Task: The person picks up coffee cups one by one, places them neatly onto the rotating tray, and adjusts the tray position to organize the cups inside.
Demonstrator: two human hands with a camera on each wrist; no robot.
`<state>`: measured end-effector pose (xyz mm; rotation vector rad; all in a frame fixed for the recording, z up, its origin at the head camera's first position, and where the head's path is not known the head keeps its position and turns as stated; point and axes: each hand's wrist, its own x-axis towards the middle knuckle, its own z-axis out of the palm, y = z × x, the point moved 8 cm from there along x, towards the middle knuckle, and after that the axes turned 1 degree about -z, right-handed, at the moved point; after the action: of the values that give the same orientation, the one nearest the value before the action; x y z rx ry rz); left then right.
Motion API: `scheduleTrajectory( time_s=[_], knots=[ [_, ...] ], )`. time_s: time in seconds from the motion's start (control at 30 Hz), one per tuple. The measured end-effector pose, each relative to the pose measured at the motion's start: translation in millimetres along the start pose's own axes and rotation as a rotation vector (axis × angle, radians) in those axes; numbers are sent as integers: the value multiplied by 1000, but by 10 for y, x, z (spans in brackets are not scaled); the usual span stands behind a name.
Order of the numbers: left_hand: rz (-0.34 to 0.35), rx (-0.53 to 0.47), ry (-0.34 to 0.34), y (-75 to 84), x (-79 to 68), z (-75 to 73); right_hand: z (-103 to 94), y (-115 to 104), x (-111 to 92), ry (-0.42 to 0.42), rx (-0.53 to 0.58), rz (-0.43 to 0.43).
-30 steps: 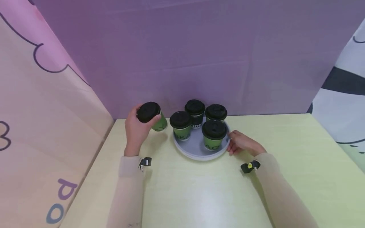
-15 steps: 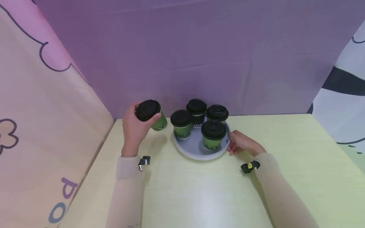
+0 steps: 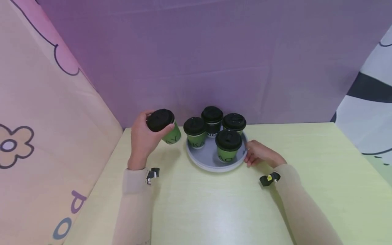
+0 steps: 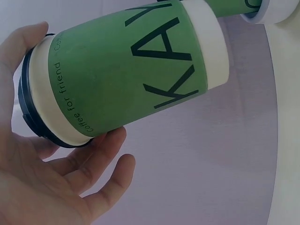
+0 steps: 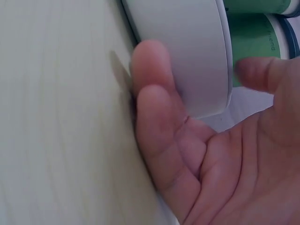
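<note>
My left hand (image 3: 143, 139) grips a green paper coffee cup (image 4: 126, 70) round its black lid end, thumb on one side and fingers on the other. The cup is tilted and held above the table, left of a round pale tray (image 3: 203, 165). Large dark letters run along its sleeve. At the tray's right side, my right hand (image 3: 260, 153) holds the rim; the right wrist view shows the thumb over the edge and curled fingers (image 5: 154, 112) against the outer wall. On the tray stand several lidded cups, among them a front green cup (image 3: 227, 154) and a left green cup (image 3: 196, 139).
A dark-sleeved cup (image 3: 212, 119) and another green cup (image 3: 234, 121) stand at the tray's back. The pale yellow table (image 3: 202, 207) ends at a purple backdrop (image 3: 183, 61). A printed cloth (image 3: 46, 112) hangs along the left side.
The left hand still holds its cup, with only a slight shift. The cups on the tray have shifted a little, as if turned with the tray. The right hand stays at the rim.
</note>
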<state>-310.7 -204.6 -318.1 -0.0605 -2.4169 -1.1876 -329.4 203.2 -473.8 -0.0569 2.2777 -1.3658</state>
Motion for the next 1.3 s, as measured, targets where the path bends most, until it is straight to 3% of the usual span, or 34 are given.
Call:
scheduleTrajectory(
  time_s=[0.2, 0.47, 1.1, 1.3],
  knots=[
    [34, 32, -69, 35, -7, 53, -5, 40, 28, -26, 18, -8],
    [53, 40, -173, 71, -23, 121, -24, 73, 44, 5, 30, -11],
    [157, 44, -244, 216, -64, 161, -24, 103, 60, 17, 40, -4],
    [162, 30, -243, 252, -92, 181, -16, 87, 56, 10, 37, -5]
  ],
)
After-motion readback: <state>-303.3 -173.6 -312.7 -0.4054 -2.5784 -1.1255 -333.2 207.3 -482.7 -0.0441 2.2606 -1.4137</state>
